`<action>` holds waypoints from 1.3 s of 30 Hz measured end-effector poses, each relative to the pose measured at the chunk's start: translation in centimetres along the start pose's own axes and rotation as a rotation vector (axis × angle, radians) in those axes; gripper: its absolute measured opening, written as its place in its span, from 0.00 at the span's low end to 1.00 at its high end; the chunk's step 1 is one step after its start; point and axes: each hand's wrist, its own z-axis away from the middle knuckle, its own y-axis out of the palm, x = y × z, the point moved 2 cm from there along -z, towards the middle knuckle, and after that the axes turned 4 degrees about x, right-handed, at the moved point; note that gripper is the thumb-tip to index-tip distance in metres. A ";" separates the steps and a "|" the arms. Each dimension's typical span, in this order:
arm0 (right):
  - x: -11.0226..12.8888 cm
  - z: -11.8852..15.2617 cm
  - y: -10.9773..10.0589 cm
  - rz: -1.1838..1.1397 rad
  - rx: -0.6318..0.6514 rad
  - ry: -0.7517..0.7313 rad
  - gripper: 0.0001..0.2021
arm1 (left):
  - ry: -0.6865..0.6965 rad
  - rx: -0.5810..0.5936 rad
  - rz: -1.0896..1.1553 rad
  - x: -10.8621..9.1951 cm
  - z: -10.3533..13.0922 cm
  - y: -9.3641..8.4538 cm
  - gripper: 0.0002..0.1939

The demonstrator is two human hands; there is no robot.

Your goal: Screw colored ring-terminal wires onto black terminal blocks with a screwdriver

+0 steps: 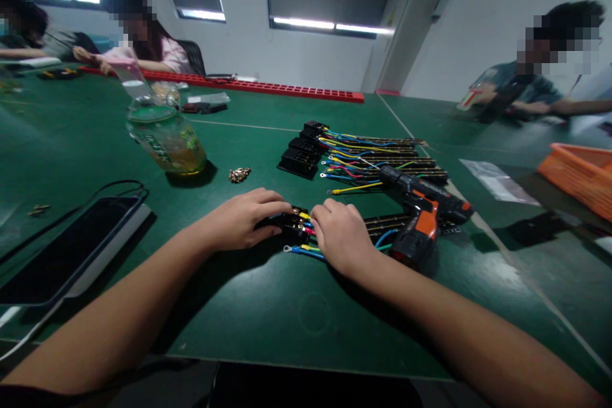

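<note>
My left hand (pixel 251 220) grips the left end of a black plastic socket block (pixel 291 229), thumb in front and fingers over the top. Screws show on the block's face. Close to its right, my right hand (pixel 342 236) is closed with curled fingers on the wires that run into the block. Its fingertips hide just where they pinch. Loose blue and yellow wires with ring terminals (pixel 301 248) lie in front of the block. A black and orange cordless drill (pixel 423 217) rests at the right, over dark strips that carry wires.
Several similar wired blocks (pixel 301 156) lie behind my hands. Small brass screws (pixel 239 174) sit in a pile near a drink bottle (pixel 167 140). A phone (pixel 71 248) lies left, an orange basket (pixel 581 178) right. People sit across the green table (pixel 268 319).
</note>
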 end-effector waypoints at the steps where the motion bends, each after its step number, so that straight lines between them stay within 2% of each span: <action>1: 0.1 0.1 -0.1 0.011 0.006 0.006 0.10 | 0.001 0.000 -0.005 -0.1 0.0 -0.1 0.18; 18: 0.0 1.8 -1.6 0.103 -0.035 -0.001 0.10 | 0.030 -0.036 0.007 -0.1 0.0 0.1 0.19; 22: -0.9 2.0 -2.5 0.037 -0.042 0.002 0.10 | 0.034 -0.059 0.014 0.1 -0.1 0.2 0.18; 25: -2.3 2.1 -3.1 -0.108 -0.064 -0.004 0.09 | 0.035 -0.051 0.023 0.1 -0.1 0.3 0.18; 31: -5.2 4.0 -4.5 -0.442 -0.227 -0.062 0.08 | 0.015 -0.035 0.032 0.0 0.0 0.3 0.19; 36: -6.8 6.7 -4.9 -0.449 -0.444 0.014 0.06 | -0.009 -0.027 0.049 0.1 -0.1 0.3 0.21; 39: -7.1 8.1 -4.3 -0.438 -0.501 0.060 0.05 | -0.025 -0.018 0.057 0.0 -0.1 0.3 0.21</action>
